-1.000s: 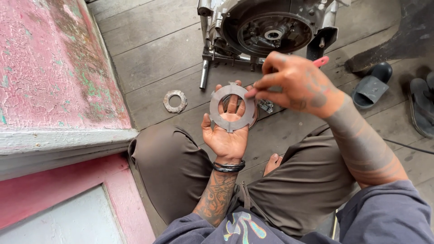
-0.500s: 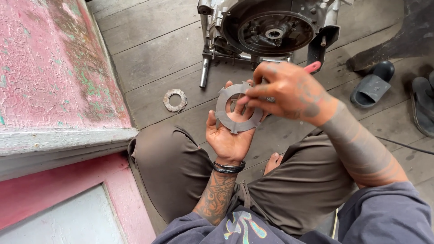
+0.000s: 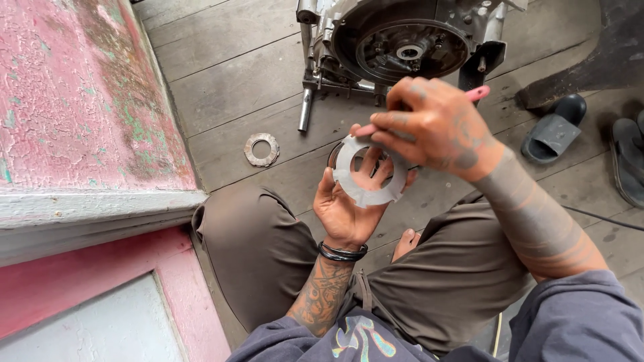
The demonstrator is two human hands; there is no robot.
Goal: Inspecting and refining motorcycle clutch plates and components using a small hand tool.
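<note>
My left hand (image 3: 349, 201) is palm up and holds a flat grey metal ring plate (image 3: 365, 177) with notched edges, a second ring just showing behind it. My right hand (image 3: 436, 127) reaches over the plate from the right. It grips a thin pink-handled tool (image 3: 477, 94) and its fingertips touch the plate's upper right edge. Just beyond both hands, an engine case (image 3: 402, 40) with a round open clutch housing lies on the wooden floor.
A toothed ring (image 3: 261, 149) lies on the floorboards to the left. A peeling pink wall and ledge (image 3: 80, 134) fill the left side. Dark sandals (image 3: 557, 131) sit at the right. My bent knees in brown shorts (image 3: 261, 255) are below the hands.
My right hand has shifted up and over the plate, bringing the pink tool against its upper edge. The left hand has tilted the plate slightly and kept hold of it.
</note>
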